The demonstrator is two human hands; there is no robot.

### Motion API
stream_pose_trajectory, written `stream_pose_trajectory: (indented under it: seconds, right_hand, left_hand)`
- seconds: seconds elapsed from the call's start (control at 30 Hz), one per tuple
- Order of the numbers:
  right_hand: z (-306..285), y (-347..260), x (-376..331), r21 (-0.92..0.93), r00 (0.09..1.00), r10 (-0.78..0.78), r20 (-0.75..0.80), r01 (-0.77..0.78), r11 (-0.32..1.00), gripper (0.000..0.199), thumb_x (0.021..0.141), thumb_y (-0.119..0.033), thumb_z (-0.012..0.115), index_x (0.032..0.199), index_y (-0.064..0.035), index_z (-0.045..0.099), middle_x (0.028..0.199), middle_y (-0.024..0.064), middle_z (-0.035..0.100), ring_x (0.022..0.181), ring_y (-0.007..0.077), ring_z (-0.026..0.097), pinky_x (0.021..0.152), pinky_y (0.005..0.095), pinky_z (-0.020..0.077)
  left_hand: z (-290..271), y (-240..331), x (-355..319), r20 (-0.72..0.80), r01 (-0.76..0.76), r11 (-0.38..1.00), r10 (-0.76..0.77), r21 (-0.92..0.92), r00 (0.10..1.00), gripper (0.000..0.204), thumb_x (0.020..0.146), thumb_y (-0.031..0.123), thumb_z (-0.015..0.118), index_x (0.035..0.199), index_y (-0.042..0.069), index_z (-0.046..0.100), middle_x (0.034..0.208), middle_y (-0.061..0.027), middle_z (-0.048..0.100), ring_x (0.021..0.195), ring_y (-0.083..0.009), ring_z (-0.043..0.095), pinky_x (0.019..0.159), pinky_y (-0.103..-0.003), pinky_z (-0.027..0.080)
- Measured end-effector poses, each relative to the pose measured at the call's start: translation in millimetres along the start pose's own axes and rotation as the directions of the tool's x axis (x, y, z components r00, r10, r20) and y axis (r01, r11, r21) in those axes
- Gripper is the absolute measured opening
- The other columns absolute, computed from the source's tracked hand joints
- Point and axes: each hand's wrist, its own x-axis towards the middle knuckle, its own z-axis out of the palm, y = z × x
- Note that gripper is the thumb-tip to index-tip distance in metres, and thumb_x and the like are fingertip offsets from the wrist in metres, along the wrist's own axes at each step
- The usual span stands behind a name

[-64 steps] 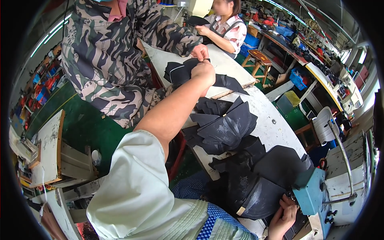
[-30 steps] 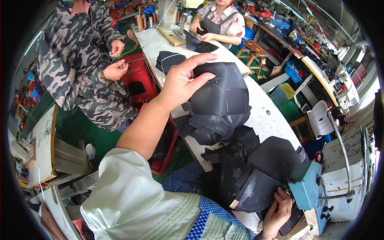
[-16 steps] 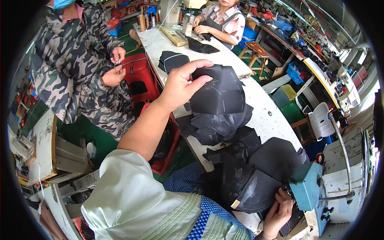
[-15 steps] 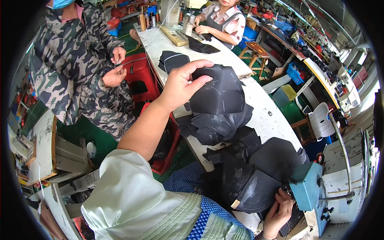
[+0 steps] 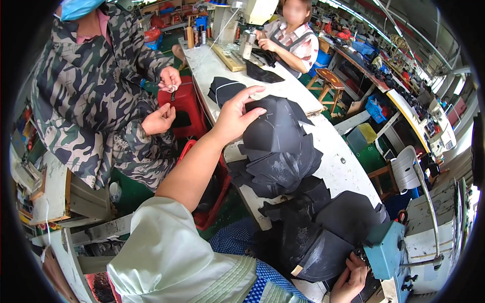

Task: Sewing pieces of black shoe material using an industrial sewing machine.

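Left hand (image 5: 236, 117) has swung back over the black heap (image 5: 283, 169), fingers pinching a marked panel (image 5: 278, 134); can't tell right hand (image 5: 349, 281) grip.

The tabletop (image 5: 343, 174) is white and has some dark marks. On its nearer part lies a heap of black cut panels (image 5: 280, 169). Farther along there are a black bundle (image 5: 222, 94) with a pale band around it, and another black panel (image 5: 263, 74) near the sewing machine (image 5: 260, 12). Toward the far left end stand thread spools (image 5: 203, 37).
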Motion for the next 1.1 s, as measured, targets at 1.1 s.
stream_pose_trajectory:
  seconds: [1.1]
  right_hand:
    - [22,-19,7,0.012,0.995,0.097,0.001,-0.097,0.995,0.018,0.085,0.013,0.053,0.097,0.0068,0.064,0.111,0.0194,0.069,0.102,0.0347,0.065,0.092,0.043,0.0509]
  left_hand:
    - [-22,-9,-9,-0.181,-0.145,0.984,0.161,0.1,0.97,0.022,0.086,0.004,0.076,0.09,0.006,0.055,0.086,0.0022,0.067,0.067,-0.0029,0.056,0.061,-0.019,0.044]
